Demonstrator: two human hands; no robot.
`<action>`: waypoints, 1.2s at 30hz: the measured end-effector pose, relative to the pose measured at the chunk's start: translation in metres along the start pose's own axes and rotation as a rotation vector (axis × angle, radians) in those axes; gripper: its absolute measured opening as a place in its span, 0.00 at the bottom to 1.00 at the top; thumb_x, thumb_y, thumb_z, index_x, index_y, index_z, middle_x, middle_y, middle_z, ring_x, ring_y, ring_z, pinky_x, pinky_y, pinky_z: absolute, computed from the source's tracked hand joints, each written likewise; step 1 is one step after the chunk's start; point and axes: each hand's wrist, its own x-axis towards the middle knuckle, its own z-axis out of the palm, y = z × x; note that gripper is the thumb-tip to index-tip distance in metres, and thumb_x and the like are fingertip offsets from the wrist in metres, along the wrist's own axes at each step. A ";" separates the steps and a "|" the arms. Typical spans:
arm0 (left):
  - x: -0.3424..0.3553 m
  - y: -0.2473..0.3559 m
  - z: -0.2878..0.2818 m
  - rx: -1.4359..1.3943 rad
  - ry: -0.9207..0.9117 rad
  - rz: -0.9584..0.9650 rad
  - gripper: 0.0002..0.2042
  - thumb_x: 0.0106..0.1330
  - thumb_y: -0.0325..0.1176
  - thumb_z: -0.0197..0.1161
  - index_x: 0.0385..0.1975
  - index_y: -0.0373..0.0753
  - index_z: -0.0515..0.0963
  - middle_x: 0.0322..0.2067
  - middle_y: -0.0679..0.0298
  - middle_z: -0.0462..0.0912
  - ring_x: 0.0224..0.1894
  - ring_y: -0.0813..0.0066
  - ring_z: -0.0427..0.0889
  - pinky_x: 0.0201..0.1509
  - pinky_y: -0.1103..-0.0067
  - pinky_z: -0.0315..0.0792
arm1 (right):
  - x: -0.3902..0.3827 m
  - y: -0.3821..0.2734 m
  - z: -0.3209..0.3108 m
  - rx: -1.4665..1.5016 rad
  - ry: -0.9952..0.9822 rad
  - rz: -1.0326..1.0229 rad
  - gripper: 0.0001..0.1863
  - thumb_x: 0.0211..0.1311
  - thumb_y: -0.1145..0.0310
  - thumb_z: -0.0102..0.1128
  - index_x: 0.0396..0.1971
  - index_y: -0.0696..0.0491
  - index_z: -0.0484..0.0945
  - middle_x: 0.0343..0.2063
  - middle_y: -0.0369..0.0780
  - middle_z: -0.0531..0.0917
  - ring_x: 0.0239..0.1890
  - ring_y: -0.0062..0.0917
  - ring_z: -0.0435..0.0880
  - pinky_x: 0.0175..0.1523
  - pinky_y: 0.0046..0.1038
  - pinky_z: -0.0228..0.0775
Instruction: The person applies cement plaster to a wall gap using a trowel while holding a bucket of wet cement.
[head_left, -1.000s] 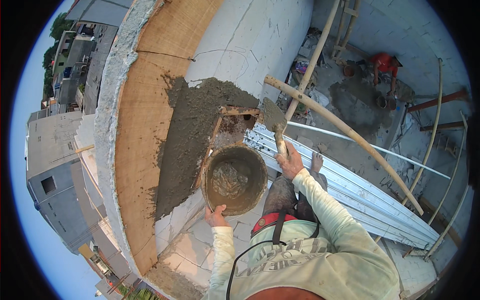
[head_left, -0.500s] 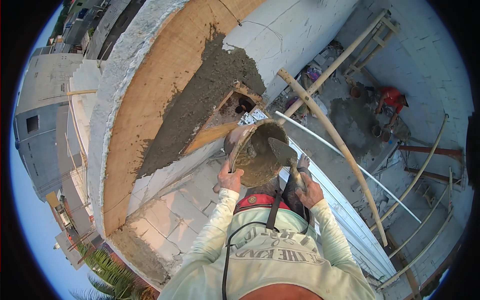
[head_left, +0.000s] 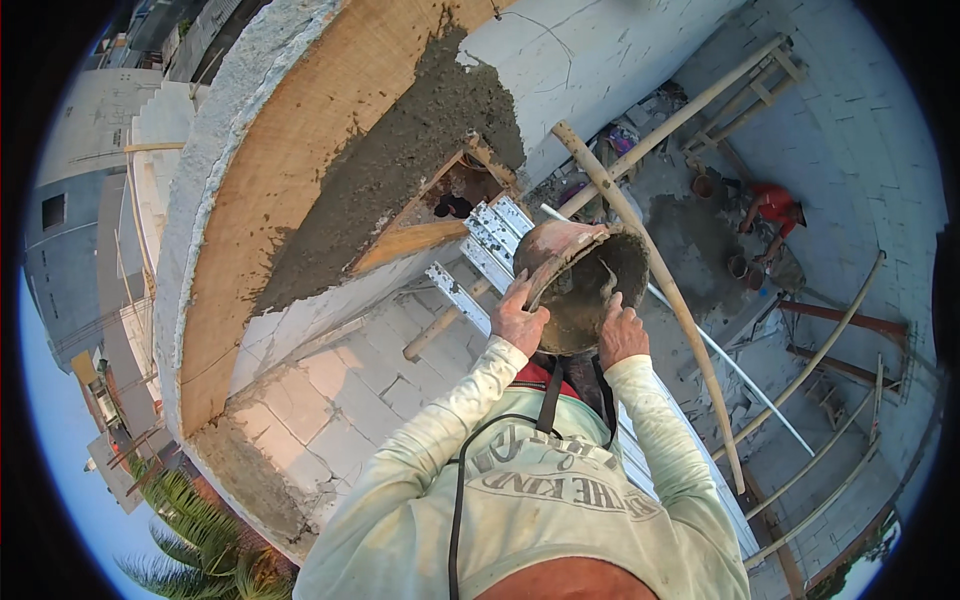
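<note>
My left hand (head_left: pixel 520 322) is closed round the near left rim of a mortar-caked bucket (head_left: pixel 556 243). The bucket is tipped so that its mouth faces me, and grey mortar coats its inside. At the right side of its mouth my right hand (head_left: pixel 623 336) is closed on a trowel (head_left: pixel 608 284). Only the trowel's bent neck shows clearly above the fingers; its blade is lost in the dark inside the bucket. Wet grey mortar (head_left: pixel 390 180) is spread in a rough patch on the wall, beside a wood-framed opening (head_left: pixel 410 243).
Corrugated metal strips (head_left: pixel 495 240) lie beyond the bucket. Wooden poles (head_left: pixel 655 265) and a white pipe (head_left: pixel 740 367) cross to the right, above a lower floor. Down there a person in red (head_left: pixel 776 207) crouches by small buckets (head_left: pixel 738 266). A curved wooden board (head_left: pixel 270 190) edges the wall at left.
Both hands and the bucket have moved to the right, away from the wall. The trowel's blade, visible over the bucket's mouth before, has gone down inside it.
</note>
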 end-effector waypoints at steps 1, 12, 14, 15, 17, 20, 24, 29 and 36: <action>0.002 0.002 0.002 -0.028 0.028 0.006 0.30 0.49 0.32 0.61 0.57 0.35 0.73 0.60 0.47 0.72 0.62 0.51 0.71 0.66 0.70 0.64 | -0.006 -0.002 -0.005 -0.049 -0.041 -0.081 0.32 0.58 0.70 0.55 0.63 0.62 0.61 0.36 0.47 0.77 0.38 0.38 0.83 0.37 0.36 0.80; 0.000 0.021 -0.008 -0.234 0.100 0.057 0.23 0.46 0.24 0.61 0.47 0.31 0.78 0.40 0.59 0.85 0.39 0.72 0.81 0.49 0.77 0.73 | 0.000 0.022 -0.035 0.055 0.165 -0.026 0.33 0.56 0.72 0.55 0.64 0.58 0.60 0.35 0.48 0.76 0.36 0.41 0.82 0.38 0.37 0.79; -0.004 0.040 -0.005 -0.298 0.101 0.078 0.22 0.46 0.25 0.62 0.46 0.30 0.78 0.39 0.60 0.84 0.38 0.73 0.80 0.47 0.78 0.73 | -0.005 0.023 -0.028 0.028 0.145 -0.182 0.32 0.58 0.71 0.54 0.64 0.58 0.60 0.34 0.47 0.76 0.36 0.39 0.82 0.38 0.36 0.79; -0.006 0.041 -0.006 -0.293 0.098 0.089 0.22 0.46 0.25 0.62 0.46 0.30 0.78 0.39 0.60 0.84 0.38 0.73 0.80 0.47 0.78 0.73 | -0.016 0.024 -0.036 -0.009 0.146 -0.258 0.30 0.60 0.69 0.52 0.64 0.59 0.61 0.35 0.48 0.77 0.37 0.38 0.82 0.38 0.35 0.79; -0.007 0.043 -0.011 -0.379 0.084 0.042 0.21 0.45 0.24 0.62 0.44 0.29 0.78 0.37 0.62 0.83 0.37 0.74 0.78 0.46 0.79 0.73 | -0.036 0.029 -0.045 -0.049 0.127 -0.308 0.30 0.60 0.69 0.51 0.64 0.59 0.61 0.35 0.48 0.77 0.37 0.39 0.83 0.37 0.36 0.79; -0.015 0.058 -0.013 -0.334 0.065 0.032 0.27 0.47 0.24 0.61 0.52 0.31 0.76 0.40 0.60 0.85 0.39 0.73 0.80 0.51 0.78 0.72 | -0.040 0.043 -0.068 -0.022 -0.003 -0.322 0.30 0.59 0.69 0.52 0.63 0.60 0.62 0.36 0.49 0.78 0.37 0.40 0.83 0.37 0.36 0.79; -0.026 0.080 -0.006 -0.334 0.098 0.124 0.21 0.45 0.24 0.61 0.44 0.28 0.78 0.36 0.62 0.82 0.36 0.75 0.78 0.46 0.80 0.72 | -0.029 0.054 -0.078 0.044 0.254 -0.135 0.29 0.60 0.71 0.53 0.61 0.64 0.63 0.33 0.48 0.78 0.35 0.37 0.83 0.36 0.33 0.80; -0.033 0.100 -0.003 -0.383 0.054 0.139 0.22 0.45 0.21 0.61 0.45 0.29 0.78 0.39 0.63 0.83 0.39 0.76 0.77 0.49 0.80 0.71 | -0.055 0.043 -0.078 -0.064 0.336 -0.329 0.29 0.60 0.71 0.53 0.61 0.65 0.63 0.33 0.47 0.79 0.34 0.34 0.83 0.34 0.32 0.79; -0.038 0.099 -0.001 -0.513 0.035 0.163 0.25 0.47 0.20 0.60 0.51 0.29 0.77 0.43 0.63 0.83 0.42 0.76 0.79 0.53 0.81 0.71 | -0.075 0.086 -0.122 -0.108 0.248 -0.283 0.28 0.57 0.71 0.55 0.60 0.60 0.67 0.31 0.44 0.78 0.35 0.33 0.82 0.33 0.31 0.78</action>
